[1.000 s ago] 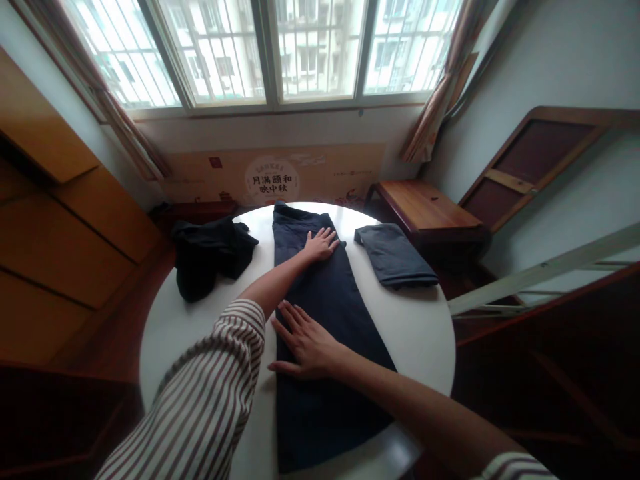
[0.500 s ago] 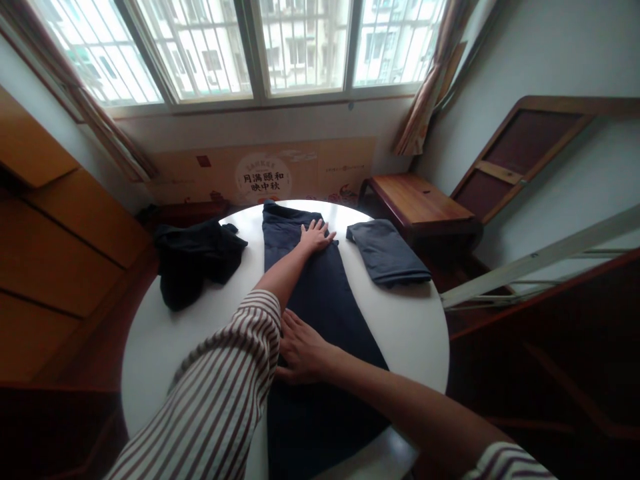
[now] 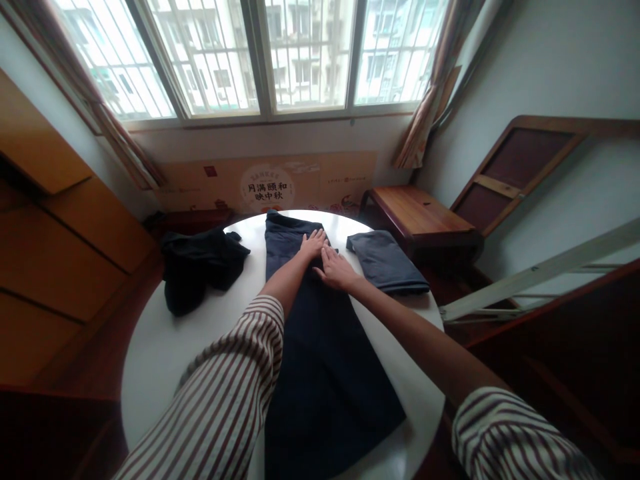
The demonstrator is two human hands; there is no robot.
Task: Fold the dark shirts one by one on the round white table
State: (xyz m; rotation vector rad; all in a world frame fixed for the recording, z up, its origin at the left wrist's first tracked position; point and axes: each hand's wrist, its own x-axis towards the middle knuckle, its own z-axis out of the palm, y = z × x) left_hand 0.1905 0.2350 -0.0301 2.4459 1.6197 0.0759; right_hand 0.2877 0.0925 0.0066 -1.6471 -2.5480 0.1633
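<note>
Dark navy trousers [image 3: 325,360] lie lengthwise across the white round table [image 3: 180,373], folded into one long strip with the waist at the far end. Near that waist my left hand [image 3: 315,245] rests flat on the cloth, fingers stretched out. Close beside it, my right hand [image 3: 337,268] lies on the trousers' right edge, its fingers extended and its fingertips by the left hand. Neither hand grips the cloth.
A crumpled black garment [image 3: 203,270] lies on the table's left side. Folded grey-blue clothing [image 3: 387,261] sits on the right. Beyond the table stand a low wooden table [image 3: 423,210] and a barred window [image 3: 310,60]; orange cabinets [image 3: 55,253] are at left.
My right hand has moved from the middle of the trousers up to their far end, next to my left hand. The left hand has stayed near the waist.
</note>
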